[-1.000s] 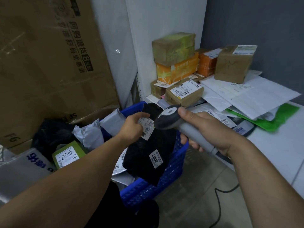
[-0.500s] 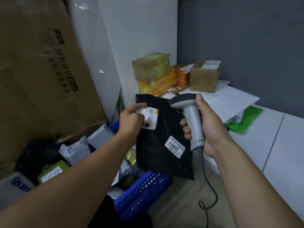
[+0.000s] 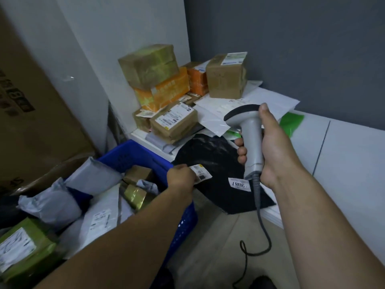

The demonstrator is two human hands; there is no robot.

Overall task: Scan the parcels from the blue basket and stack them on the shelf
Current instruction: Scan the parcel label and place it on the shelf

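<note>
- Two grips, both loaded.
- Left grip (image 3: pixel 181 178) pinches the corner of the flat black plastic mailer bag (image 3: pixel 216 161) at its white shipping label (image 3: pixel 201 175).
- Bag lies at the front edge of the white shelf (image 3: pixel 350 163), just beside the blue plastic basket (image 3: pixel 133 155).
- Right grip (image 3: pixel 273 151) is wrapped round the handle of the grey corded barcode scanner (image 3: pixel 249 134), which is upright above the bag, head facing left.
- Basket holds grey mailers and small boxes.
- Brown and orange cardboard boxes (image 3: pixel 150 65) are stacked in the shelf's back corner.
</note>
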